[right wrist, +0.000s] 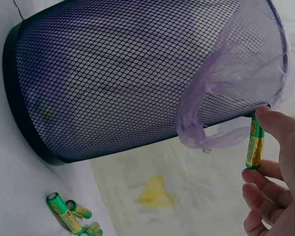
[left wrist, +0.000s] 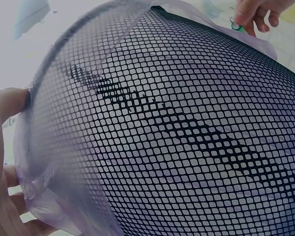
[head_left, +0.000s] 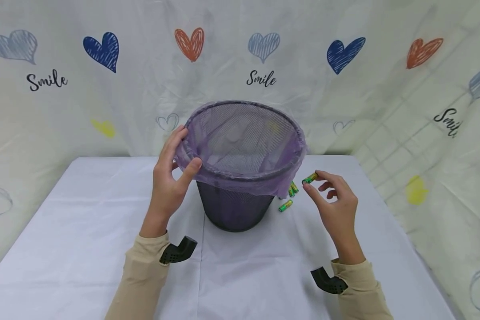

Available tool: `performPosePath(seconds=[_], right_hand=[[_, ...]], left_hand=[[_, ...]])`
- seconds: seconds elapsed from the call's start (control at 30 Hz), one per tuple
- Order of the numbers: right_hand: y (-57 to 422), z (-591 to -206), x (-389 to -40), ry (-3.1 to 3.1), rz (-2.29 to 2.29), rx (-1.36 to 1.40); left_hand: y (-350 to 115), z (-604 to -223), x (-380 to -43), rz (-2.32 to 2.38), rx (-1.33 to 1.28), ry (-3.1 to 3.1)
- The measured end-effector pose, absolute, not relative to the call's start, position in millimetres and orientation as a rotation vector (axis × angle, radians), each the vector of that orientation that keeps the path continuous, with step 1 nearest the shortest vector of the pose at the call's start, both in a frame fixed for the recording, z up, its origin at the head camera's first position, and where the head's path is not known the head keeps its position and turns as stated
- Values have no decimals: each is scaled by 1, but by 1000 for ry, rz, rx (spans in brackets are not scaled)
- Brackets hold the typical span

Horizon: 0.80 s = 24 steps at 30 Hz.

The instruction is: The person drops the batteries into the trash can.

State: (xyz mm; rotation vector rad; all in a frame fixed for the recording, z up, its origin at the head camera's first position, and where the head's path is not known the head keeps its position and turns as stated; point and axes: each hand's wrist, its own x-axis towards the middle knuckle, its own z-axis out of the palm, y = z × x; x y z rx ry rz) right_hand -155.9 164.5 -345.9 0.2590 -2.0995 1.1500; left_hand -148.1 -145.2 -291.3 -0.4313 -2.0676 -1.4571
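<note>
A black mesh wastebasket (head_left: 236, 209) stands upright on the table, lined with a thin purple bag (head_left: 248, 182) folded over its rim. At the basket's left side, my left hand (head_left: 170, 178) holds the lined rim, thumb and fingers on it. My right hand (head_left: 336, 200) is raised to the right of the basket and pinches a green and yellow battery (right wrist: 255, 142) by its ends between thumb and finger. Several similar batteries (head_left: 286, 205) lie on the table beside the basket, partly hidden by the bag in the head view.
A white cloth covers the table (head_left: 104, 266). Behind it hangs a pale curtain (head_left: 224, 80) printed with hearts and "Smile". Through the mesh near the basket's bottom, a faint green-yellow patch (right wrist: 46, 113) shows in the right wrist view.
</note>
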Motion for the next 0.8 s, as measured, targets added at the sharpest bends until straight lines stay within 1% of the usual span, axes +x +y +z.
performPosePath(seconds=[0.37, 0.8], right_hand=[[164, -348, -153, -2129, 1158, 207], [170, -341, -154, -2092, 1203, 197]], left_hand=[[-148, -291, -148, -1443, -427, -2086], [-146, -291, -149, -1436, -441, -2070]])
